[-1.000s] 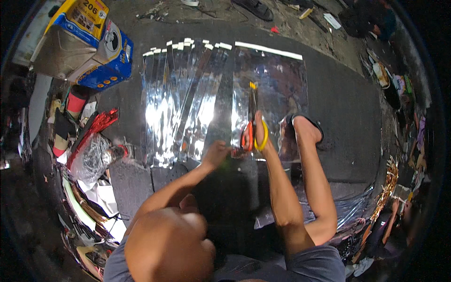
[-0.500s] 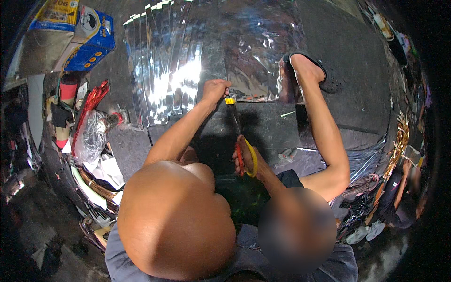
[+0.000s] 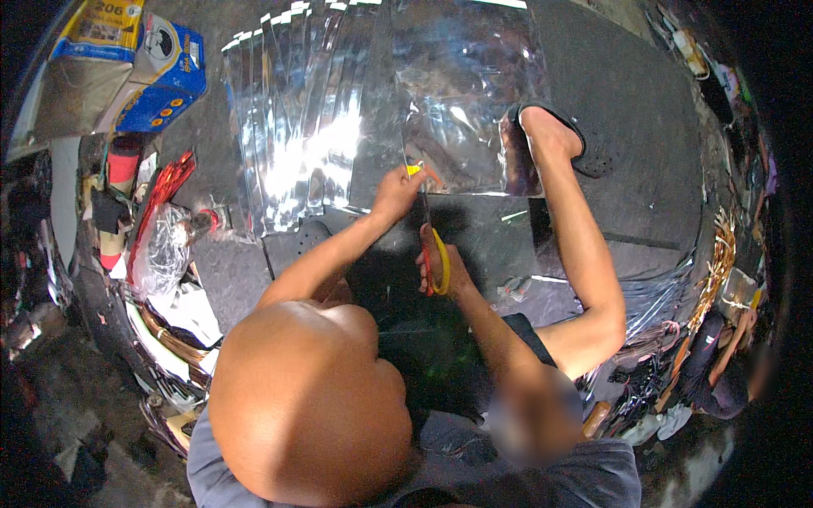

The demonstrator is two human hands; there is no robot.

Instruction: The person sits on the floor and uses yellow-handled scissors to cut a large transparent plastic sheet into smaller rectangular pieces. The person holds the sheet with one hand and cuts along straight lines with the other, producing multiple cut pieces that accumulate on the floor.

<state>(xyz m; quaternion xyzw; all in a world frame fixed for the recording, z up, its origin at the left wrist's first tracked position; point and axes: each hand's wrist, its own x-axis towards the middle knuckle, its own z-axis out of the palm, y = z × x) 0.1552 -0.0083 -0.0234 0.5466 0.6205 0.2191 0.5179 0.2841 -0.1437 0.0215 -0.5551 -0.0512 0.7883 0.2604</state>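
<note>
My left hand (image 3: 396,196) is closed in a pinch at the near left corner of a shiny, mirror-like film sheet (image 3: 466,102). A small yellow piece (image 3: 413,170) shows at its fingertips. In my right hand (image 3: 457,269) is a pair of scissors (image 3: 442,261) with red and yellow handles. The blades point away from me, and their tips reach close to my left fingers. Whether the blades touch the film, I cannot tell. Left of the sheet lie several overlapping strips of the same shiny film (image 3: 292,118).
A blue and yellow box (image 3: 165,85) stands far left. Below it are red foil strips (image 3: 163,199) and a crumpled clear plastic bag (image 3: 163,254). My foot in a black clog (image 3: 569,140) rests by the sheet's right edge. Shiny scraps (image 3: 652,296) and another person's arm (image 3: 730,351) are at right.
My left hand has come toward me and lies lower beside the yellow piece. The scissors have moved slightly forward, their tips closer to the left fingers.
</note>
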